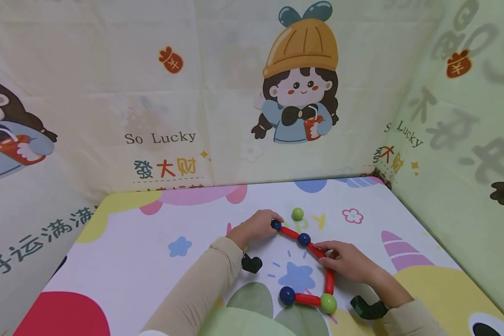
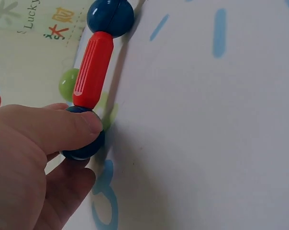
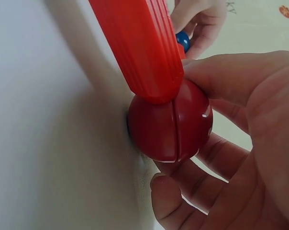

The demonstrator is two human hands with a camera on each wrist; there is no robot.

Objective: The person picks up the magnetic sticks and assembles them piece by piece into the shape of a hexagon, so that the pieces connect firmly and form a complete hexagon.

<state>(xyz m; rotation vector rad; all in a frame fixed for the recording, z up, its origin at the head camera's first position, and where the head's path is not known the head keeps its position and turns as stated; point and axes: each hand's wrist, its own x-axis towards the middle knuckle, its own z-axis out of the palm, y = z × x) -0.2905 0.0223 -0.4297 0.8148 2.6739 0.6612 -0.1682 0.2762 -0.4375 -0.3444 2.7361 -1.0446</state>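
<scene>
A chain of red rods and balls bends across the table. My left hand (image 1: 258, 226) pinches the dark blue ball (image 2: 86, 149) at its far end between thumb and fingers. From there a red rod (image 2: 93, 72) runs to a second blue ball (image 1: 304, 240), then another red rod (image 1: 317, 250) reaches my right hand (image 1: 348, 261). In the right wrist view, that hand grips a red ball (image 3: 159, 132) with a rod (image 3: 139, 48) joined to it. In the head view the hand mostly covers this ball. Nearer me, a rod (image 1: 329, 282) leads to a green ball (image 1: 329, 303).
From the green ball, another red rod (image 1: 308, 299) extends left to a blue ball (image 1: 287, 296). A loose green ball (image 1: 297, 213) lies beyond the chain, close to my left hand. The patterned tabletop (image 1: 130, 261) meets printed cloth walls (image 1: 218, 116) at the back and sides.
</scene>
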